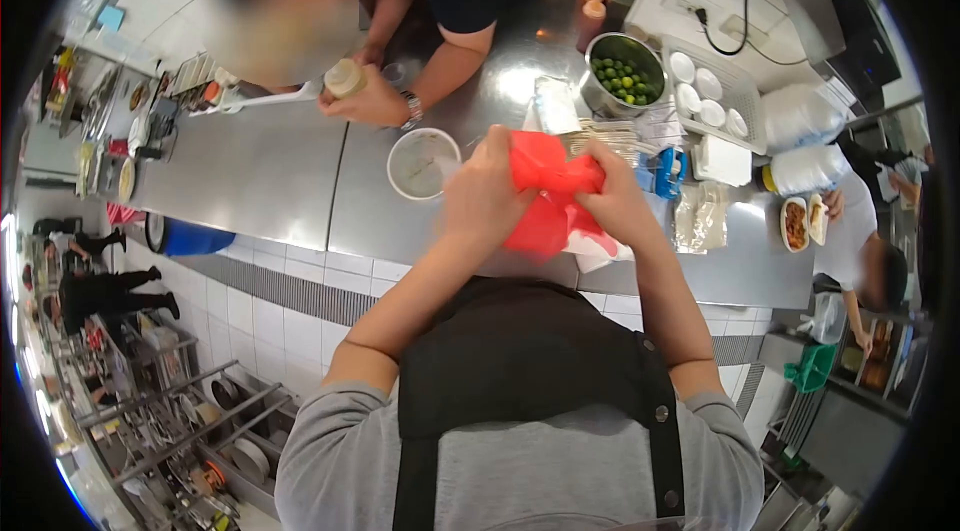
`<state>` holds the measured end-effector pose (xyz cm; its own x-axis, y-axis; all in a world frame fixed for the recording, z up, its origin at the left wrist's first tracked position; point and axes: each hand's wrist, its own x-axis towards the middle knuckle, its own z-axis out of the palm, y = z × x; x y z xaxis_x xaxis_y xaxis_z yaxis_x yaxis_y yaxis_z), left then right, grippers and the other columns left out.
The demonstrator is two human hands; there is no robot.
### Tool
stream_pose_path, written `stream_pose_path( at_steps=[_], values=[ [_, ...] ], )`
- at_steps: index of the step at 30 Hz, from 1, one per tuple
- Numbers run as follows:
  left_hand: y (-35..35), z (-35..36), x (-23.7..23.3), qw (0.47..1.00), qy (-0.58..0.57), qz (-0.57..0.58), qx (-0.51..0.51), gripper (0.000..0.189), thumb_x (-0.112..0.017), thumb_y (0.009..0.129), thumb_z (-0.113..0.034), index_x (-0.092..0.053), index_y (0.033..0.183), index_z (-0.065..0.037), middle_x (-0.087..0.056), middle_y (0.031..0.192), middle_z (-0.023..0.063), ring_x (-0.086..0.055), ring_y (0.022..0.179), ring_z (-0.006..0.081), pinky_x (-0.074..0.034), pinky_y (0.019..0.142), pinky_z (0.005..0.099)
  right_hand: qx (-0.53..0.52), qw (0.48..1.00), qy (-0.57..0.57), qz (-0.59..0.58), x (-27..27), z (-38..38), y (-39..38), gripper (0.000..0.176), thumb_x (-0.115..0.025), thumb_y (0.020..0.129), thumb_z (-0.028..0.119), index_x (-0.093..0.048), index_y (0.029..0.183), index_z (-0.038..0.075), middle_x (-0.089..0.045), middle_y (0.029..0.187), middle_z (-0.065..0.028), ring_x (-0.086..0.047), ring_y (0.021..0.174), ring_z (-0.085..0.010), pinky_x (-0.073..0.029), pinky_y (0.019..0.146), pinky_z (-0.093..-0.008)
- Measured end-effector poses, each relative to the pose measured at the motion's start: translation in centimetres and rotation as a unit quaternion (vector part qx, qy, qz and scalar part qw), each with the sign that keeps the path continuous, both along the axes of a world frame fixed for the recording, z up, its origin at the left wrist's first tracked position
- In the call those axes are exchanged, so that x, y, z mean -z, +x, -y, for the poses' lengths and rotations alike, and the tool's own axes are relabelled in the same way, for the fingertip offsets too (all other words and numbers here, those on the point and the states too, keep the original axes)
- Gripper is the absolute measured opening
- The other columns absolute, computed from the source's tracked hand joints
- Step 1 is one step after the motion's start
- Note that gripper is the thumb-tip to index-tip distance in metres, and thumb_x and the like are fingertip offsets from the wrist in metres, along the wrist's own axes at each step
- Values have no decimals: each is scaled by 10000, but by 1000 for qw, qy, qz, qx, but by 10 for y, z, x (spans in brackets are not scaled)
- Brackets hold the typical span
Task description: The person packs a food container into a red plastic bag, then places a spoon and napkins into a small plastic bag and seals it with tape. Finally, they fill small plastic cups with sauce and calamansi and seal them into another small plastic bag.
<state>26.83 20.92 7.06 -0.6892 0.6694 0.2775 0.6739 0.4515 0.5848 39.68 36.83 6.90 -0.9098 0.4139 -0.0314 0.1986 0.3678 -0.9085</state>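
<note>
A red plastic bag (pixel 540 181) is stretched between my two hands above the near side of the steel counter. My left hand (pixel 482 193) is closed on the bag's left side. On its right side, my right hand (pixel 618 199) pinches a gathered part of the bag. Part of the bag is blurred, and I cannot make out what is inside. Just left of my left hand stands a round white tub (pixel 393 171) with a little something at its bottom. Wrapped sticks (pixel 612 139) and a blue packet (pixel 671 171) lie beyond my right hand.
Across the steel counter (pixel 250 171), a co-worker's hand (pixel 372 103) holds a squeeze bottle (pixel 345 79). A metal pot (pixel 592 91) of green limes, a white basket (pixel 752 136) of white containers and a food box (pixel 794 224) stand to the right. Another person is at the far right.
</note>
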Motion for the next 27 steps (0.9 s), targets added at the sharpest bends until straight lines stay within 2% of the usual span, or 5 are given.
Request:
stream_pose_path(
  at_steps=[7,16,20,23,27],
  values=[
    [-44,12,71,967,-14,246,63,393,-746,821,-83,-576,1163,6,-680,1039,156,-704,947,290,-561,766,376,116,811,-513,-257,-78,7,50,705,-513,685,-113,-511,1387,-47,-642,1115,-133,-629,902,-163,-485,864,-270],
    [-21,103,18,576,307,753,89,493,-647,941,-91,-485,1386,44,-617,1313,163,-661,1138,225,-547,967,348,-17,977,183,109,67,1,52,647,-743,738,85,-532,1346,19,-523,1202,-211,-597,1039,-392,-518,897,-407],
    [-24,127,22,620,324,715,-15,421,-628,927,-76,-568,1344,-71,-642,1249,168,-655,1136,223,-534,970,372,-76,949,161,260,118,35,37,738,-774,741,126,-414,1379,31,-449,1302,-291,-606,1026,-499,-520,891,-511],
    [-36,176,104,956,26,272,104,296,-645,873,-78,-678,1167,-73,-627,1249,184,-688,1023,294,-557,887,429,-130,935,151,295,152,43,26,704,-803,729,171,-479,1345,69,-487,1284,-271,-606,1010,-490,-525,883,-484],
    [-10,193,96,951,-217,165,-149,285,-679,831,-117,-676,1101,-24,-527,1327,224,-656,952,442,-552,835,497,-342,906,71,237,135,32,-8,622,-848,723,218,-584,1260,47,-541,1275,-248,-625,1049,-438,-524,913,-448]
  ],
)
